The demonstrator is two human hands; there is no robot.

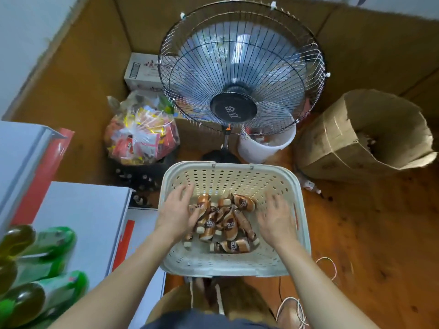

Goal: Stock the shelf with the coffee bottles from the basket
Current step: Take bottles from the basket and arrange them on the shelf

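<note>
A cream perforated basket sits on the floor in front of me. Several brown coffee bottles with pale caps lie jumbled on its bottom. My left hand reaches into the basket's left side, fingers spread, resting over the leftmost bottles. My right hand hovers inside the right side, fingers apart, just beside the pile and holding nothing. Neither hand has closed around a bottle. White shelf boards stand at the left.
A standing fan rises just behind the basket. A clear bag of snacks, a white bucket and a torn cardboard box lie around it. Green bottles lie at the lower left. Loose cords trail on the wooden floor.
</note>
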